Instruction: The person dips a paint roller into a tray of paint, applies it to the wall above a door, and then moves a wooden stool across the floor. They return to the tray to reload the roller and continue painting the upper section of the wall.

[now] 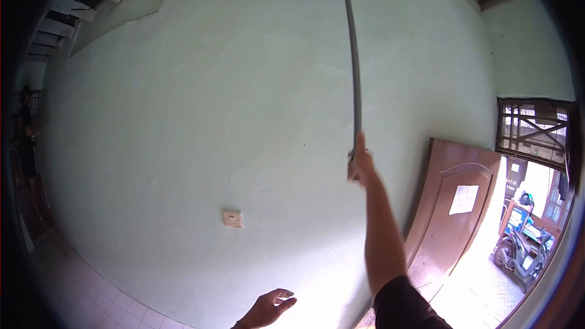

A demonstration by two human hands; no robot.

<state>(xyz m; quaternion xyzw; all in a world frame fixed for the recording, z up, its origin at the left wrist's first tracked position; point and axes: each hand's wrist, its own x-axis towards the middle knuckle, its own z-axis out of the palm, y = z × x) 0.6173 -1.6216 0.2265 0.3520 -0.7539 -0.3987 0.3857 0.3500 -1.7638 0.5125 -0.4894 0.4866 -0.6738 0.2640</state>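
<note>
With the right hand (pixel 361 167) clamped round the lower end of the long grey pole (pixel 353 61) raised up the green wall (pixel 183 116) and the left hand (pixel 268 309) spread empty below, steadier control would likely need both hands gripping.

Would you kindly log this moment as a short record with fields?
Right hand: raised, gripping the lower end of a long grey pole that runs up the wall
Left hand: low, fingers loosely curled, holding nothing
Wall: pale green, small switch plate
Door: brown wood, open, paper sheet on it
</note>
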